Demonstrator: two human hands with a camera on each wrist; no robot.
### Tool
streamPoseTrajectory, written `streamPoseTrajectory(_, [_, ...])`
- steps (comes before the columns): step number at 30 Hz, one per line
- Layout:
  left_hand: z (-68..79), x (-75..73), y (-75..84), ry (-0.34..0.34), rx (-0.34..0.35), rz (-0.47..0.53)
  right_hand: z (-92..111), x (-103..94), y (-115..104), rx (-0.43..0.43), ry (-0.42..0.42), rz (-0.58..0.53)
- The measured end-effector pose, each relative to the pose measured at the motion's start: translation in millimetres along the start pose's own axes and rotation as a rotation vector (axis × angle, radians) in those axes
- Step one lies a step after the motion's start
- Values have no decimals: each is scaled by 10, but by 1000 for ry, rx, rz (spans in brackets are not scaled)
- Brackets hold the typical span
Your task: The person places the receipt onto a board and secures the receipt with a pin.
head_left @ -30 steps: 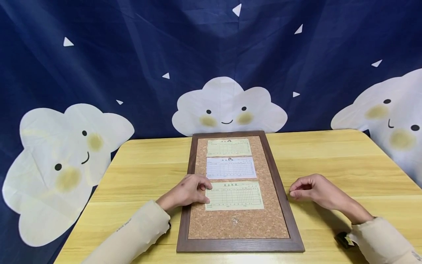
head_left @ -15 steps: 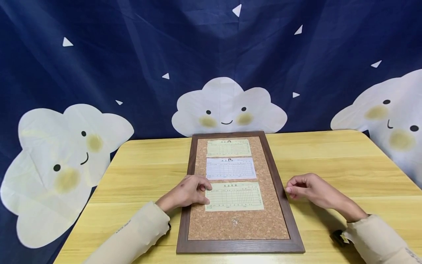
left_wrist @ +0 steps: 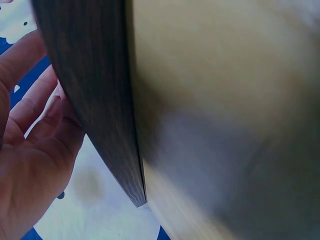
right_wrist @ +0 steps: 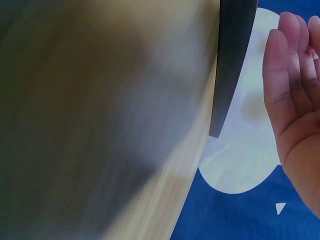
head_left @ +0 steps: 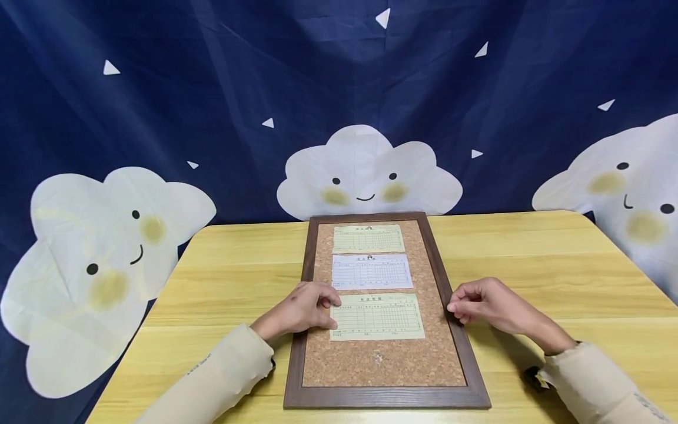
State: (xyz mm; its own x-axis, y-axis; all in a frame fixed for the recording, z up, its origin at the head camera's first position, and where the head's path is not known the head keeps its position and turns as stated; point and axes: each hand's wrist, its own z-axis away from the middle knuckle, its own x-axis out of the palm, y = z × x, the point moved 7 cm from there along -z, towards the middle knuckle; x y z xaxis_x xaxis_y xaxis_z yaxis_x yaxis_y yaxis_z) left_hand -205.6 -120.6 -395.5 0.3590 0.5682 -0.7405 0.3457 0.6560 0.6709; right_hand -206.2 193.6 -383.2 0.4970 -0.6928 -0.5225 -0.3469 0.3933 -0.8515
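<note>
My left hand rests over the left rail of a framed cork board, its thumb and a finger touching the left edge of the lowest green receipt slip. In the left wrist view its other fingers lie beside the dark frame. The right hand hovers at the board's right rail, fingers loosely bent and thumb near the index finger; nothing shows in it. Above lie a white slip and another green slip, each with a small tack near its top edge.
Small silvery pieces, perhaps tacks, lie on the cork below the lowest slip. The board lies on a light wooden table. A dark blue cloud-print curtain hangs behind. A small dark object sits beneath the right sleeve.
My right hand has moved left, from beside the board to its right rail. The left hand stays at the lowest slip's edge, and the slips have not visibly moved.
</note>
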Motion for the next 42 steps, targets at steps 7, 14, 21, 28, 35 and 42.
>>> streamPoseTrajectory(7, [-3,-3,3,-1,-6,-1,-99,58,-69,-19,-3,24])
streamPoseTrajectory(14, [6,-1,19,-11,-12,1,-170,99,-123,-26,-42,47])
streamPoseTrajectory(21, [-2,-10,31,0,1,-15,-239,87,-170,-24,-57,54])
streamPoseTrajectory(28, [-6,1,17,-2,-3,-10,-297,112,-191,-18,-71,54])
streamPoseTrajectory(35, [-5,-4,10,-3,-14,-2,-380,156,-203,-11,-84,66])
streamPoseTrajectory(42, [-6,-2,4,-6,-17,-5,-466,216,-265,-2,-104,35])
